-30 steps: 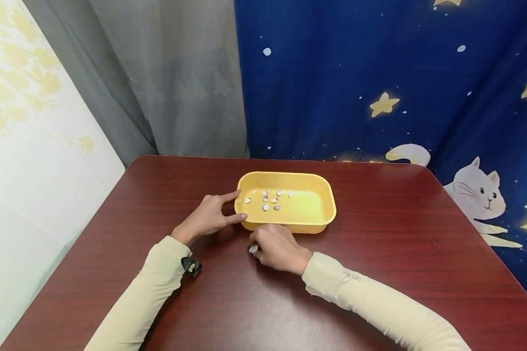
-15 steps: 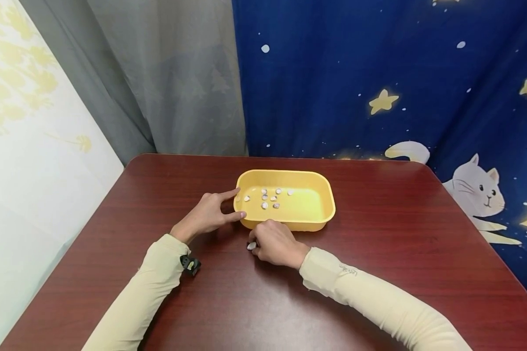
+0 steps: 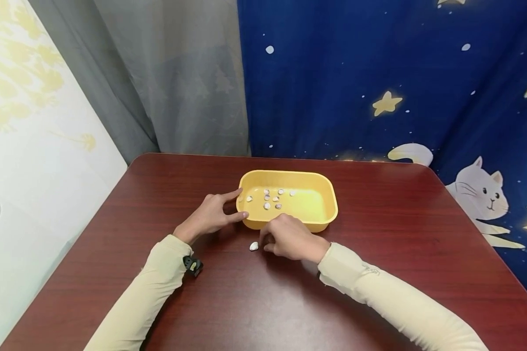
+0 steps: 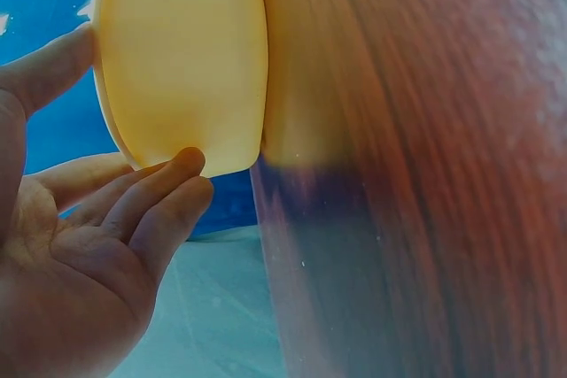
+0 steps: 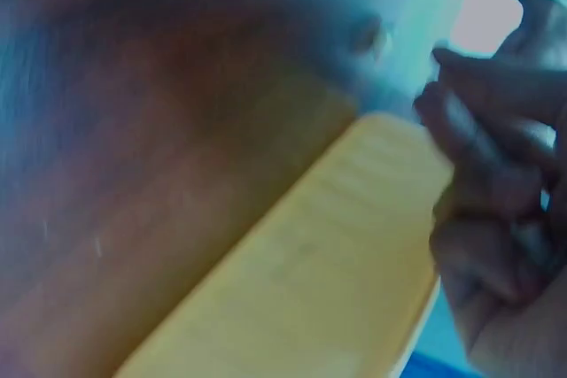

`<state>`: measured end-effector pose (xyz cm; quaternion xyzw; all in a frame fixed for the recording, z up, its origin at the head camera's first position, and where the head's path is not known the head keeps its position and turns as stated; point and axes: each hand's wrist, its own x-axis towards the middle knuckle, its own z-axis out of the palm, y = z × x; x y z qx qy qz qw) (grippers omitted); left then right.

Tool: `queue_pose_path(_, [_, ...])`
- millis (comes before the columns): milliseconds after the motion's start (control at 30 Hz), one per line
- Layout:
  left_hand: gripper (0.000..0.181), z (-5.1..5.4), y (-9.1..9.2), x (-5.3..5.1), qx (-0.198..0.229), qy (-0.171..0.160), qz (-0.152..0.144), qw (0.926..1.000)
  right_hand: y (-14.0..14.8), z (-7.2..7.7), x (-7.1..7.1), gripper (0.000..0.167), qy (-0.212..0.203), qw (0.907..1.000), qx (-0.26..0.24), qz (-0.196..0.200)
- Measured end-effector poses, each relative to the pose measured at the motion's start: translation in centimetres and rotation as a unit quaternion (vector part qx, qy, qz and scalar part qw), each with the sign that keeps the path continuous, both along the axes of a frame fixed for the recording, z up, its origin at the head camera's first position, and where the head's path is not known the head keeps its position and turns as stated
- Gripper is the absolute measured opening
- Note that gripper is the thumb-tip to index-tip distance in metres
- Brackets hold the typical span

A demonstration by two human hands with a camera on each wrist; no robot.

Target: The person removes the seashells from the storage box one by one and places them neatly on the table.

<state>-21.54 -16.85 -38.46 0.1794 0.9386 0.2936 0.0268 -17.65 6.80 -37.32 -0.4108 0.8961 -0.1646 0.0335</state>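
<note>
White piece (image 3: 253, 246), shell or pebble (too small to tell), seen lying loose on the bench (image 3: 246, 302), outside the tub (image 3: 309, 204) and near its front wall; probably placed there for easy reach. Right grip (image 3: 290, 236) held just beside it, not touching: fingers loosely bent, a gap left at the thumb, nothing seen held, though the wrist view is blurred. Similar pieces (image 3: 267, 206) spread over the tub floor, mostly in its left half; kept together, it is judged, by the raised walls. Tub's left end spanned by the left grip (image 3: 211, 214): digits wide apart and nearly straight, thumb on the near rim; sliding probably prevented thus. Starry curtain (image 3: 325, 73) hung behind.
</note>
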Motion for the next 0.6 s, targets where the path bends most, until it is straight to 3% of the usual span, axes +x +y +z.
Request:
queue_pose_path(133, [0.079,0.2,0.1,0.1,-0.004,-0.003,0.002,1.0,1.0,1.0,-0.7,0.011,-0.046,0.9971,-0.007,0.06])
queue_pose_path(233, [0.079,0.1,0.0,0.1,-0.007,-0.005,0.005,1.0,1.6,1.6,-1.3,0.01,-0.062,0.9947,-0.007,0.082])
queue_pose_path(600, [0.079,0.2,0.1,0.0,-0.002,-0.011,0.0,0.9999,3.2,4.8,-3.8,0.01,-0.013,0.9976,-0.016,0.066])
